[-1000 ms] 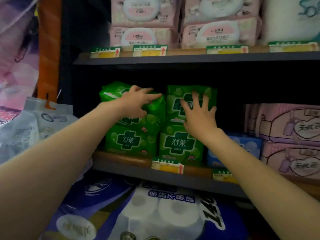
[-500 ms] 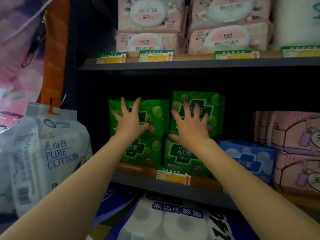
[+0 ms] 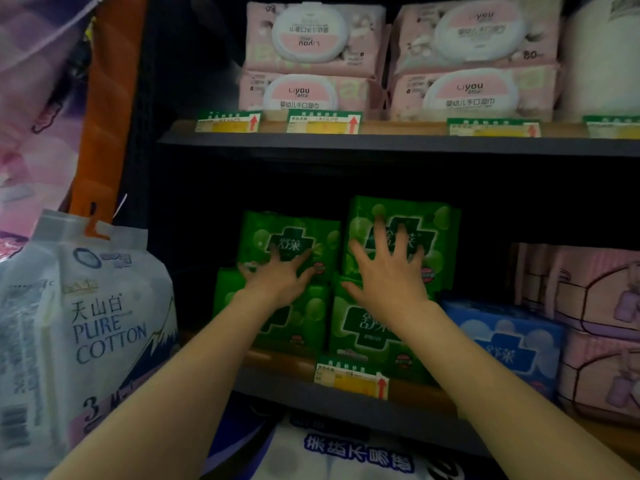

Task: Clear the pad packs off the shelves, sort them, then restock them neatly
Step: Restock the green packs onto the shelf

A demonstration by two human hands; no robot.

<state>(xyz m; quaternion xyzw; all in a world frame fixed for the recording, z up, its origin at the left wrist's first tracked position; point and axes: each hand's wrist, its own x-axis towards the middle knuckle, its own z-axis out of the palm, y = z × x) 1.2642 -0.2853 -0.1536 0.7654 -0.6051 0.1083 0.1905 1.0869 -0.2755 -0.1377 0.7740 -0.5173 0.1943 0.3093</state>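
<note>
Pressing flat on the green packs [image 3: 398,268], both hands have fingers spread wide: left hand [image 3: 278,277] on the left stack, right hand [image 3: 389,277] on the right. The packs stand two-high on the middle shelf [image 3: 294,393], beside a blue pack [image 3: 509,344].

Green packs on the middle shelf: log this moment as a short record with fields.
green packs: four, in two stacks of two; top left, top right, bottom left, bottom right
left hand: fingers spread, pressing the left stack
right hand: fingers spread flat on the right stack
blue pack: right of the green stacks
shelf: price tag on its front edge
</note>
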